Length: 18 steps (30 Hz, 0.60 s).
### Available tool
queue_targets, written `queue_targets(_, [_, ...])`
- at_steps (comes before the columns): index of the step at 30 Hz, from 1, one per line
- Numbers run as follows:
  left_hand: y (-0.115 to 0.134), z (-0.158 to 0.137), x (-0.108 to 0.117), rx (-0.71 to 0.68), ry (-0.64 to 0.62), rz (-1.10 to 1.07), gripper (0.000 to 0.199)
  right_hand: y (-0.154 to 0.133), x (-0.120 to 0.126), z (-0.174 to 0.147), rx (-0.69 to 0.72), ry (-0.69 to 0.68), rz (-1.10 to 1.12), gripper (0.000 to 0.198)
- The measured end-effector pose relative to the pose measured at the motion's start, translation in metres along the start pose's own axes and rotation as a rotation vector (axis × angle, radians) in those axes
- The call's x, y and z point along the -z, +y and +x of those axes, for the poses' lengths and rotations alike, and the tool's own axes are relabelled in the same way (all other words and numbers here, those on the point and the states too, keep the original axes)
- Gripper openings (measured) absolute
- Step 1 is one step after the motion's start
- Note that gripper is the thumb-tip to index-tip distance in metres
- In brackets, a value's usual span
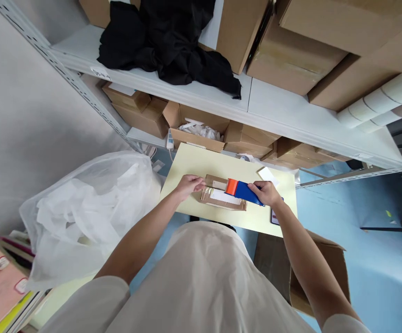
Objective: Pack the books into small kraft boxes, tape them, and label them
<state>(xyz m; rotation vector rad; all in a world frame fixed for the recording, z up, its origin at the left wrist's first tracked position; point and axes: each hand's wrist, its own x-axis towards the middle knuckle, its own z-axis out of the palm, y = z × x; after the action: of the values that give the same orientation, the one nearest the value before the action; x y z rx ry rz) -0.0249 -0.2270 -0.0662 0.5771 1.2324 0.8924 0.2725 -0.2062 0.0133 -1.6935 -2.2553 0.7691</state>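
Note:
A small cardboard box lies on the table, with white labels and shiny tape on its top. My right hand is wrapped round the handle end of a blue and orange tape dispenser, held over the right part of the box. At the box's left edge, my left hand is closed in a pinch. A thin strip of tape runs between those fingers and the orange end of the dispenser, seen nearly edge-on.
The pale yellow table also bears a phone, a white card and a tape roll. Shelves with cartons and black cloth rise behind. A large plastic bag sits left; an open carton stands right.

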Motion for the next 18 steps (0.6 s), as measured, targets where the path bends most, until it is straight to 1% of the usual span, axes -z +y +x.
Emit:
queue_targets(3, [-0.004, 0.01, 0.025, -0.003, 0.016, 0.077, 0.036, -0.001, 0.0, 0.002, 0.003, -0.035, -0.075, 0.056])
queue_targets(5, [-0.012, 0.018, 0.033, -0.031, 0.036, 0.148, 0.035, -0.006, -0.004, 0.006, -0.019, -0.061, -0.131, 0.056])
queue_targets(7, [-0.024, 0.027, 0.035, -0.068, 0.063, 0.206, 0.031, -0.011, -0.008, 0.009, -0.06, -0.093, -0.203, 0.056])
queue_targets(11, [-0.052, 0.043, 0.03, -0.127, 0.118, 0.265, 0.023, -0.02, -0.017, 0.014, -0.127, -0.129, -0.333, 0.054])
queue_targets(13, [-0.067, 0.048, 0.022, -0.164, 0.126, 0.286, 0.024, -0.022, -0.019, 0.014, -0.143, -0.127, -0.363, 0.054])
queue_targets(15, [-0.08, 0.051, 0.014, -0.195, 0.131, 0.295, 0.033, -0.022, -0.02, 0.014, -0.148, -0.126, -0.374, 0.054])
queue_targets(18, [-0.096, 0.051, 0.006, -0.217, 0.153, 0.312, 0.053, -0.021, -0.021, 0.012, -0.153, -0.131, -0.371, 0.056])
